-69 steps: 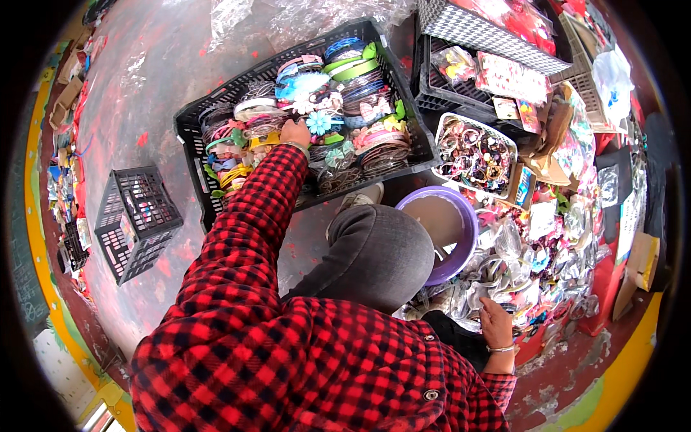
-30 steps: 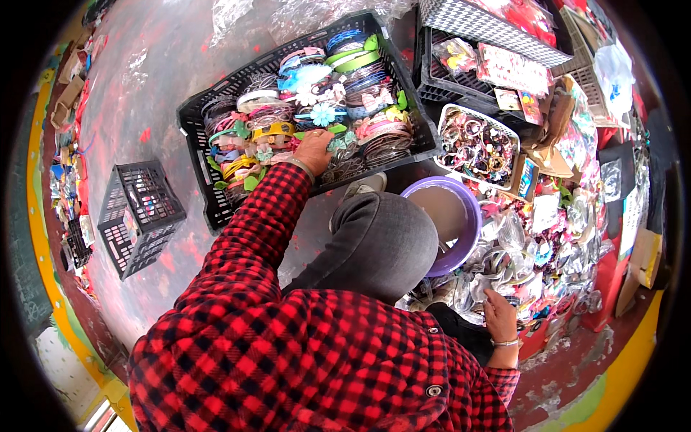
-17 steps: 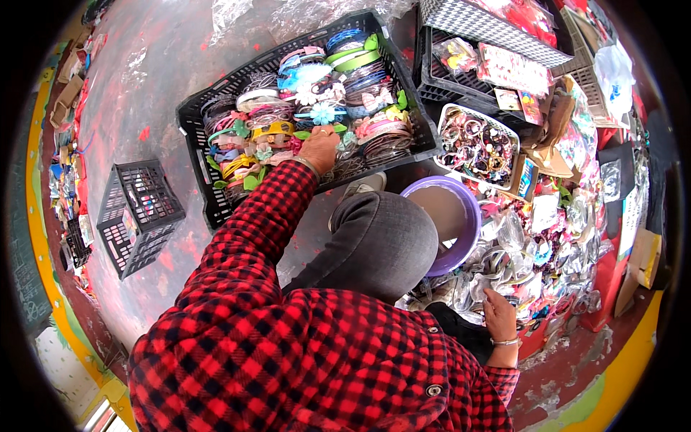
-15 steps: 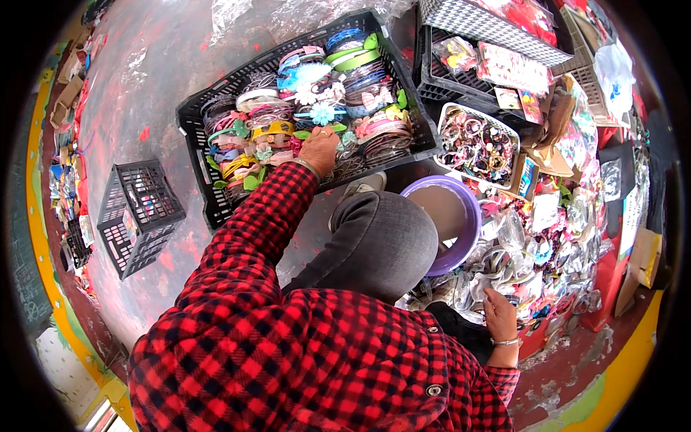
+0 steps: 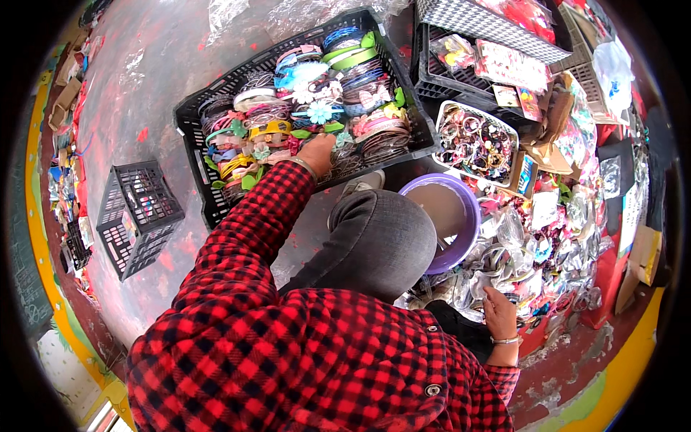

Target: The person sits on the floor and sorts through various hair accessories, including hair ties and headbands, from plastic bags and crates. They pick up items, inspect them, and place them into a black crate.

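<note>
My left hand reaches into the near side of a black slatted crate packed with headbands. Its fingers bend down among the bands, and the fingertips are hidden; what they grip cannot be made out. Beside them lie a headband with green leaves and a yellow headband. A pale blue flower sits on another band just beyond. My right hand hangs low on the right, its fingers curled in and nothing visible in them. It is nearest a heap of plastic-wrapped accessories.
A purple bucket stands right of my bent knee. Behind it is a white basket of small hair ties. Stacked crates with packaged goods rise at the back right. A small black crate sits on the grey surface at left.
My left hand has dipped slightly lower among the headbands, and its fingers show less. The whole view has shifted slightly. My right hand stays where it was.
</note>
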`<state>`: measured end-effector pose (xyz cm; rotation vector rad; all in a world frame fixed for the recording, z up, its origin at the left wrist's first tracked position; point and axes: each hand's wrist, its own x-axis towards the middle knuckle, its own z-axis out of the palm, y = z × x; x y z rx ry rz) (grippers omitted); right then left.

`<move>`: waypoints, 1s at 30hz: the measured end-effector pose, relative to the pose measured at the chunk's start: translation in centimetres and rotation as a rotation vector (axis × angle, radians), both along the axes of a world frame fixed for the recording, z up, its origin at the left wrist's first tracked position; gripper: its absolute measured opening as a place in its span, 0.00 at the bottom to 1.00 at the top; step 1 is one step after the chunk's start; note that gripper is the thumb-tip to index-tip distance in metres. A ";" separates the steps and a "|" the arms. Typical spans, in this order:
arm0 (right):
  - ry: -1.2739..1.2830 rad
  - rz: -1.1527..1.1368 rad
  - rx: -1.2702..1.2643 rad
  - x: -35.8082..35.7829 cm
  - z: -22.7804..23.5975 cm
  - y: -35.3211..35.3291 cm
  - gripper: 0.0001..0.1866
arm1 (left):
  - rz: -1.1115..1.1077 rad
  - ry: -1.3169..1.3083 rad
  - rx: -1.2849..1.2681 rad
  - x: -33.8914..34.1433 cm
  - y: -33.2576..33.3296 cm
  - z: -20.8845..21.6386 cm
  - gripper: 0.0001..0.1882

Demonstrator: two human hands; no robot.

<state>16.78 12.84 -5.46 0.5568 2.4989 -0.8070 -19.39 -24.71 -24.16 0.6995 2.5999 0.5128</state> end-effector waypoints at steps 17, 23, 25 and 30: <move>-0.003 -0.011 -0.002 -0.4 0.2 -0.3 0.15 | 0.105 0.059 0.269 0.9 -4.2 -1.2 0.06; -0.057 0.015 0.027 -0.8 0.3 -0.3 0.15 | 0.096 0.026 0.075 1.0 -2.4 -1.2 0.07; -0.040 0.024 0.015 -0.8 0.5 -0.5 0.15 | 0.101 0.022 0.048 1.0 -2.2 -1.2 0.08; -0.065 0.000 -0.012 -0.7 0.0 -0.2 0.16 | 0.111 -0.024 0.005 0.6 -1.8 -1.4 0.10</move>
